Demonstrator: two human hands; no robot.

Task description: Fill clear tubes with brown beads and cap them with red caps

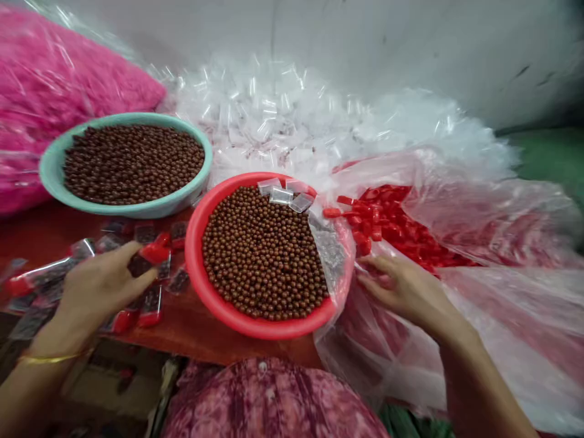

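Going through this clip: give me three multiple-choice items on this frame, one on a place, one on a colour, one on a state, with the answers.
1. Where, relative to the red basin, do the small clear bags lie?
A. At its far rim
B. Underneath it
C. Beyond the other basin

2. What colour is the other basin, at upper left?
A. Red
B. Pale teal
C. Yellow

3. How does the right hand stand to the clear plastic sheeting?
A. Lifted well clear of it
B. Wrapped in it to the wrist
C. Fingers resting on it

Answers:
1. A: they sit at the far rim, above the brown beads.
2. B: its wide rim shows pale teal.
3. C: the fingers lie on the sheeting beside the red basin.
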